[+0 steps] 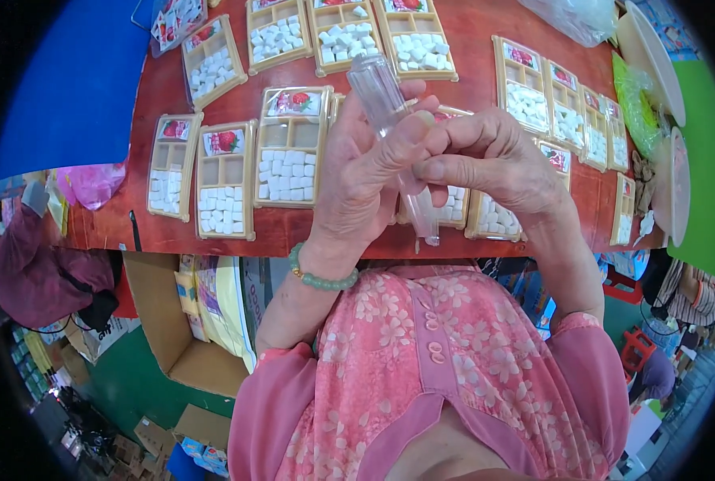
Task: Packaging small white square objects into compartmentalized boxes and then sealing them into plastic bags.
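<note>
A clear plastic tube (380, 100) with a wider ridged upper end slants across my hands, its lower end close to my body. My left hand (349, 180) wraps round the tube, thumb along its side. From the right, my right hand (510, 156) has thumb and finger pinched together against its middle; whether they grip the tube or something small on it is hard to see. Under and around my hands lie tan compartment trays, such as this tray (293, 148), holding small white cubes and a strawberry-printed packet. My hands partly cover several trays.
The red table (470, 72) carries more filled trays at the back and right. A clear tub of printed packets (177, 24) stands at the back left. Plastic bags (578, 18) lie at the far right. An open cardboard box (189, 345) sits below the table's front edge.
</note>
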`<state>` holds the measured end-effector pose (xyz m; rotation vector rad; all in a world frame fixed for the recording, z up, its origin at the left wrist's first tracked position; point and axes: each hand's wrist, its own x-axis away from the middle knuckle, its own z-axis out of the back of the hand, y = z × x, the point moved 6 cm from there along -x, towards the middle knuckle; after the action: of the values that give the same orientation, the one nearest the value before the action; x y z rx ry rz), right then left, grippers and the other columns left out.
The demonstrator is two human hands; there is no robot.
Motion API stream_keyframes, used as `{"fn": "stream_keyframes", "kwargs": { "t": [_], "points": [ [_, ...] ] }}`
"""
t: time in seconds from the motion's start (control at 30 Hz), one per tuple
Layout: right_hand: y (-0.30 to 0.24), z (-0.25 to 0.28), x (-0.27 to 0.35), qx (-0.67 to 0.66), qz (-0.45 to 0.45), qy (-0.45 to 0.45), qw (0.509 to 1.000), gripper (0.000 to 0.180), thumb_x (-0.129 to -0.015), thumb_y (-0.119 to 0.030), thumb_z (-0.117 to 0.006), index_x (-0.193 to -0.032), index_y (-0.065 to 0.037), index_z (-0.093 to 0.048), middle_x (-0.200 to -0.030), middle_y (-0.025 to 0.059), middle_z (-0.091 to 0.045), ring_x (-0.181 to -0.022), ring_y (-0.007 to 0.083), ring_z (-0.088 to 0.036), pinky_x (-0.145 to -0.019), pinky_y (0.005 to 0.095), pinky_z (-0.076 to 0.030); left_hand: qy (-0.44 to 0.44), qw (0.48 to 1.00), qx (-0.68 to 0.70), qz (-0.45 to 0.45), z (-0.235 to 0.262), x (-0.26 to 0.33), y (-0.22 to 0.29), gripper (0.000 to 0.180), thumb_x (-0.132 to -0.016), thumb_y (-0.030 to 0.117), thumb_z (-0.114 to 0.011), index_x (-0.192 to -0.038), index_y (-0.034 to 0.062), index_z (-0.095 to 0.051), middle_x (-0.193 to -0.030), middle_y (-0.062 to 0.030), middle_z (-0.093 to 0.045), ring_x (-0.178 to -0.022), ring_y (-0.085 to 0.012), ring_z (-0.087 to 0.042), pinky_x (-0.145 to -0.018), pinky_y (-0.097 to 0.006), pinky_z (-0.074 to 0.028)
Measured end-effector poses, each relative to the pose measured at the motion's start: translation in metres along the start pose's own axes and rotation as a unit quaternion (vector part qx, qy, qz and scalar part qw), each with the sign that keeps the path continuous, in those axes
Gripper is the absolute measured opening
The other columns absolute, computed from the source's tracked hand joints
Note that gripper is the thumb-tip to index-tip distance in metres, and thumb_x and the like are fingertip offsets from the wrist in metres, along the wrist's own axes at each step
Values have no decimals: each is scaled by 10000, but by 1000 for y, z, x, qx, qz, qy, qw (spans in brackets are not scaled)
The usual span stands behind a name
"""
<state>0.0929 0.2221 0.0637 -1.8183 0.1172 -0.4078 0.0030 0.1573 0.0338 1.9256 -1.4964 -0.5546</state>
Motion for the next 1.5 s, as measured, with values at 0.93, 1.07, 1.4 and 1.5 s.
{"fn": "stream_keyframes", "kwargs": {
  "t": [0.93,1.07,1.4,1.5],
  "points": [
    [-9,14,18,34,8,73,997,134,-813,-77,-704,-892,-26,-609,-841,-2,-617,-772,55,-578,-675,200,-471,76,996,-38,17,-3,2,-4,607,-772,23,-709,-1280,21,-377,-1107,-70,-511,-992,-141,-553,-854,-287,-491],
    [-12,14,17,23,-15,102,994,106,-858,-111,-666,-859,-19,-614,-780,-27,-575,-768,49,-522,-702,230,-446,95,994,-50,-17,-2,2,5,671,-760,42,-733,-1307,12,-346,-1111,-67,-493,-971,-133,-543,-851,-277,-484],
    [-28,-13,8,288,99,49,951,154,-876,-134,-625,-832,-20,-532,-739,43,-538,-686,162,-530,-631,297,-426,93,993,-53,-44,9,19,18,805,-748,36,-728,-1410,22,-271,-1212,-87,-488,-1069,-168,-509,-926,-313,-437],
    [-33,-25,6,314,125,42,940,137,-847,-95,-645,-817,-21,-535,-748,77,-553,-675,214,-548,-612,309,-433,84,995,-28,-39,13,24,21,809,-740,25,-719,-1415,19,-274,-1234,-99,-482,-1078,-182,-506,-932,-326,-435]
  ]
}}
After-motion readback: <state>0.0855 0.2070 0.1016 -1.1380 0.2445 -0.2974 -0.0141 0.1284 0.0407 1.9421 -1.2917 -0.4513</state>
